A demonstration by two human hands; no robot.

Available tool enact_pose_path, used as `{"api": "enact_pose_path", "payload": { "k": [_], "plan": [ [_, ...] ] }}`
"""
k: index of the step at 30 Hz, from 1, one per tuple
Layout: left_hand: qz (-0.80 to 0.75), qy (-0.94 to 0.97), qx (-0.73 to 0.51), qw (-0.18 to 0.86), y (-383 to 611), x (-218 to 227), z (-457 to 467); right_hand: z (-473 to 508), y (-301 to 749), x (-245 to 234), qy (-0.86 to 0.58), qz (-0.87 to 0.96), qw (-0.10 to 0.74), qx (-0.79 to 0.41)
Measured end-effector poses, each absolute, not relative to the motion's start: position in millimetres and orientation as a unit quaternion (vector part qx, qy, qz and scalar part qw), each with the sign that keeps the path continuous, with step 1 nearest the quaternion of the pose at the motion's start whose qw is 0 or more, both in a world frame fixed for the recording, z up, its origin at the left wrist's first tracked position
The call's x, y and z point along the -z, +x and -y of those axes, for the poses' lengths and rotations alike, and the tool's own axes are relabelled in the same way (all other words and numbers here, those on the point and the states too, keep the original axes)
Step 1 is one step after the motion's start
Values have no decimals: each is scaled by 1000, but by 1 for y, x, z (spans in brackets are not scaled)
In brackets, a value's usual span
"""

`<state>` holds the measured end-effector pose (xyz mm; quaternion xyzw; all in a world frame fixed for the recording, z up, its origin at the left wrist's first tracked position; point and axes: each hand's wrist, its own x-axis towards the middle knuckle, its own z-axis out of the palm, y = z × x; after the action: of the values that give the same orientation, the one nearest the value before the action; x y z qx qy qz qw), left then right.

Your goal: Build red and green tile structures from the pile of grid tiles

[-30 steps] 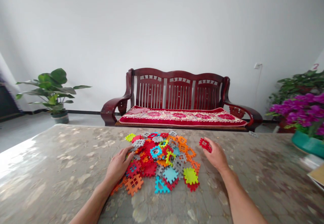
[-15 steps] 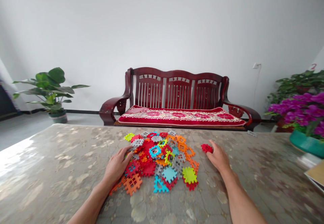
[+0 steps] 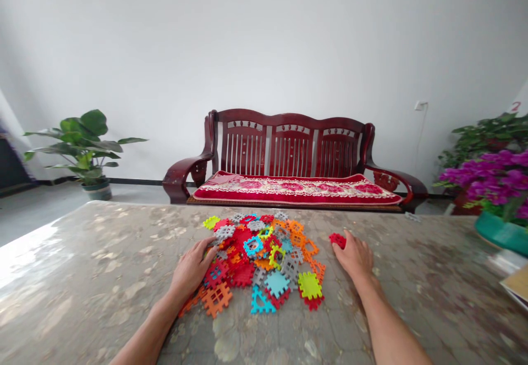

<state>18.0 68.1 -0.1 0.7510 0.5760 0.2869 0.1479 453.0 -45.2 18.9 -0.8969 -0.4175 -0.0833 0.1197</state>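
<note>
A heap of flat interlocking plastic tiles (image 3: 264, 258) in red, orange, grey, blue and lime lies mid-table. My left hand (image 3: 190, 269) rests on the heap's left edge, fingers stretched over red and grey tiles. My right hand (image 3: 353, 255) lies on the table just right of the heap, its fingertips on a single red tile (image 3: 337, 239) that lies flat on the tabletop, apart from the heap.
The marbled table (image 3: 82, 288) reaches to the picture's edges. A teal pot of purple flowers (image 3: 501, 233) and stacked books (image 3: 513, 277) stand at the right. Beyond the table are a dark wooden bench (image 3: 289, 161) and a potted plant (image 3: 88, 150).
My right hand lowered the red tile from above the table onto the tabletop beside the heap. My left hand stayed on the heap's left edge.
</note>
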Motion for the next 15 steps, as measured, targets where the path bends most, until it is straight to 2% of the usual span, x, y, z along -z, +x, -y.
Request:
{"api": "enact_pose_path", "payload": {
  "k": [9, 15],
  "plan": [
    [-559, 725, -345, 205, 10, 13, -80, 45, 467, -10, -867, 446, 203, 88],
    [-581, 696, -370, 203, 9, 11, -80, 42, 469, -1, -851, 465, 230, 84]
  ]
}}
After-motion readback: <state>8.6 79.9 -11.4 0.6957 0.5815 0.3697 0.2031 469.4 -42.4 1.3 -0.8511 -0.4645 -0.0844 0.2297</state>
